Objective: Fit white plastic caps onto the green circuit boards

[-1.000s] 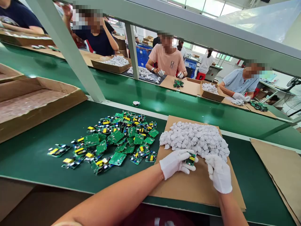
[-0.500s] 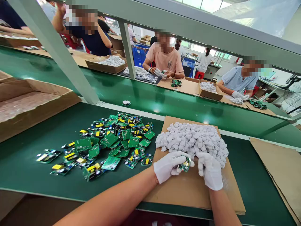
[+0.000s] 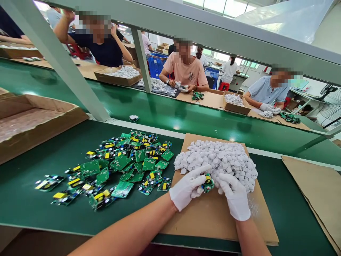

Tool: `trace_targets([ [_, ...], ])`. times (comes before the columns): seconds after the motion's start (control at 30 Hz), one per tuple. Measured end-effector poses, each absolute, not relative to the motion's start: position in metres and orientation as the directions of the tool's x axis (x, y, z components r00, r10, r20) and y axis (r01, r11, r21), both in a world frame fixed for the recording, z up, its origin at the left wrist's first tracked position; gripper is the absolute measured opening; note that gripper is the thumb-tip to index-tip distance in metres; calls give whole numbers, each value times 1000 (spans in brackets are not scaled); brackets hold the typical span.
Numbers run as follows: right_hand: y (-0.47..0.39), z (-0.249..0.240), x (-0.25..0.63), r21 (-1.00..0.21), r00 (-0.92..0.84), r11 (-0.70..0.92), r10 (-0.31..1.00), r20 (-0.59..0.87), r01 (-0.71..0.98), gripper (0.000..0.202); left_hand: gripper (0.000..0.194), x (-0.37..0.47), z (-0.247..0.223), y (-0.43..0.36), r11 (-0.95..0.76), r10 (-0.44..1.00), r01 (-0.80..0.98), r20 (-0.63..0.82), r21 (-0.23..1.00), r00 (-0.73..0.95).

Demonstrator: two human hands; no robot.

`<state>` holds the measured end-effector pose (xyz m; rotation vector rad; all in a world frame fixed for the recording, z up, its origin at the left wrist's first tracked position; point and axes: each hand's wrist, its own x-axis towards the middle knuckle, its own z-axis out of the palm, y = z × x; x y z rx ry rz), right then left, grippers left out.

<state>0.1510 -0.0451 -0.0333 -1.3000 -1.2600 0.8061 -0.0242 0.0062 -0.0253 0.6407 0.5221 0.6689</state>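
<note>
My left hand [image 3: 188,188], in a white glove, grips a small green circuit board [image 3: 207,183] with a yellow part on its face. Close by on the right, my gloved right hand [image 3: 236,195] has its fingers curled in near the board's edge. Whatever its fingertips may hold is hidden against the white background. Just behind both hands lies a heap of small white pieces [image 3: 221,158] on a cardboard sheet [image 3: 205,222]. To the left, a loose pile of circuit boards [image 3: 121,163] is spread over the green bench, some face up, others face down.
An open cardboard box [image 3: 42,124] stands at the left, and cardboard sheets [image 3: 314,192] lie at the right. Beyond runs a green conveyor belt [image 3: 160,112] carrying one board with a white piece [image 3: 134,117]. A slanted metal post [image 3: 66,67] rises there; co-workers sit across.
The circuit board in my left hand has turned so its yellow part shows more. My right hand's fingers have come in closer to it. The view has shifted slightly.
</note>
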Motion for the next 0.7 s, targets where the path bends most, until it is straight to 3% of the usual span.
trace_targets([
  [0.1,-43,-29,149,-943,194,199,947,255,267,18,40,-24,-28,6,631,689,-427,-214,648,692],
  [0.27,-46,-30,148,-988,253,88,960,118,126,23,23,-23,-31,4,644,629,-413,-138,644,765],
  [0.37,-44,-31,150,-965,264,186,936,232,187,17,24,-22,-30,3,615,671,-443,-137,652,729],
  [0.47,-43,-31,152,-915,273,269,895,353,299,10,43,-21,-28,2,625,689,-473,-155,621,708],
  [0.53,-44,-32,152,-937,309,237,898,312,257,12,47,-21,-28,1,651,658,-458,-149,606,738],
  [0.7,-48,-35,152,-975,329,196,919,219,102,23,32,-18,-32,-3,660,640,-420,-174,623,748],
])
